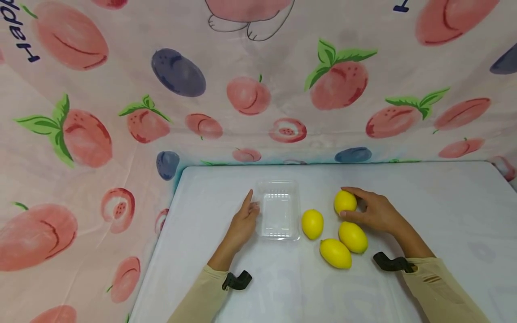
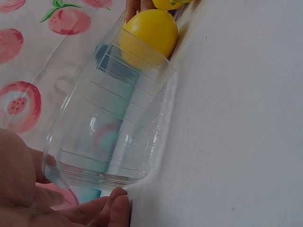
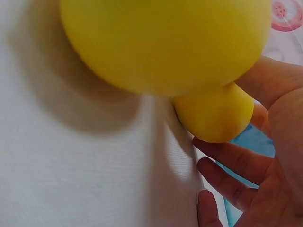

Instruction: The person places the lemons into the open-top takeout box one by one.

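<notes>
Yellow oval lemon (image 1: pixel 344 201) is right of clear rectangular plastic container (image 1: pixel 278 213), pinched by right hand (image 1: pixel 375 211), grip half-closed; left hand (image 1: pixel 241 223) touches container, fingers loose. Slack pinch risks lemon rolling into 3 others.

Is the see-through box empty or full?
Empty. The clear box has nothing inside: its bare bottom shows, and all four yellow lemons are outside it.

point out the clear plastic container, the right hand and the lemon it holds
Clear plastic container (image 1: pixel 278 214): head view, on its bare bottom.
Right hand (image 1: pixel 374 211): head view, on the back of the hand.
Held lemon (image 1: pixel 345 201): head view, on the middle of its visible side.
</notes>
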A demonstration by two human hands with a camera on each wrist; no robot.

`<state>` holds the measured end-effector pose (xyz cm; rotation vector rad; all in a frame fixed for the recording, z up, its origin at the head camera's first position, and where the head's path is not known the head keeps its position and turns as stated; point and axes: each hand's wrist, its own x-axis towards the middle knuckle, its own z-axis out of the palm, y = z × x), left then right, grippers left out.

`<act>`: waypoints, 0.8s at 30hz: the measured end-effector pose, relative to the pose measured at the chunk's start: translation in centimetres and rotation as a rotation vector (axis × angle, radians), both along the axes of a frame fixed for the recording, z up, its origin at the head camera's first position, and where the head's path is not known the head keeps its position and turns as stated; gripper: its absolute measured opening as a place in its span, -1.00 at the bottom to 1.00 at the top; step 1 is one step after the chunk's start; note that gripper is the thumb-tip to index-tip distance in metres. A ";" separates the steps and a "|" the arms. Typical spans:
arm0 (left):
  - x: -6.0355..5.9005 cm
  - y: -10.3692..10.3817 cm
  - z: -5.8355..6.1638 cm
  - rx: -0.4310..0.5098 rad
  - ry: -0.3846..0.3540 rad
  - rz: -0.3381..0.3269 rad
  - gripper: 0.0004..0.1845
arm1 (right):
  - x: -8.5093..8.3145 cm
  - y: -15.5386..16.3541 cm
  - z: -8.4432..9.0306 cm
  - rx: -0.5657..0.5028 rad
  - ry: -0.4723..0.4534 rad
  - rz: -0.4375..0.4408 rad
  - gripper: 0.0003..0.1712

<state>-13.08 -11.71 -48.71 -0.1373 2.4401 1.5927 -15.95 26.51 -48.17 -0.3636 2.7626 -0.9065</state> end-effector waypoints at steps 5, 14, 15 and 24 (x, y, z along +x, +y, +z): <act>0.0 0.0 0.0 -0.009 0.000 -0.002 -0.36 | -0.1 0.0 -0.2 0.015 0.016 -0.006 0.00; 0.1 -0.1 0.0 -0.027 0.024 -0.011 -0.35 | 0.0 0.0 -0.3 0.002 0.082 -0.025 -0.02; 0.1 -0.1 -0.1 -0.026 0.024 -0.013 -0.35 | 0.1 0.0 -0.3 -0.001 0.092 -0.022 -0.04; 0.1 0.0 -0.1 -0.025 0.032 -0.014 -0.35 | -0.1 -0.4 -0.1 -0.007 0.158 0.002 -0.09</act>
